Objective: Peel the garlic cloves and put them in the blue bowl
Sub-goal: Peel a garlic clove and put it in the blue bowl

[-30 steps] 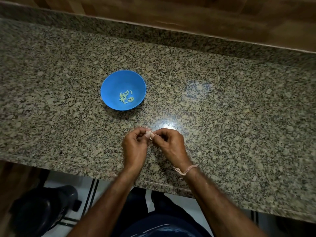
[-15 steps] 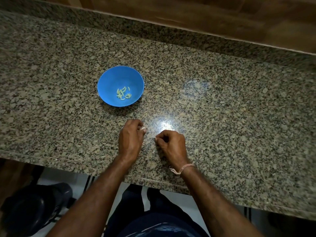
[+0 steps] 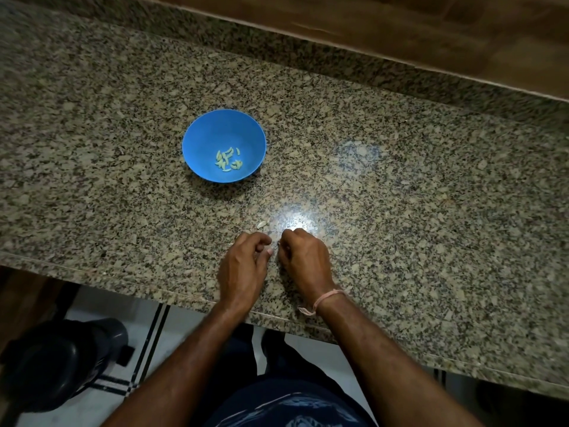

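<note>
Done: several peeled cloves in blue bowl | Pending: pale bit on counter, clove or skin unclear | Your left hand, right hand: curled, nearly touching, contents hidden

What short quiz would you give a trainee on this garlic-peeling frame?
1. True or false: the blue bowl is empty.
2. Where does the small pale scrap lie? A in the bowl; B on the countertop just beyond the left hand; C on the floor.
3. Fill in: the thread band is on the ___ wrist.
Key: 1 false, peeled cloves lie in the blue bowl; 2 B; 3 right.
</note>
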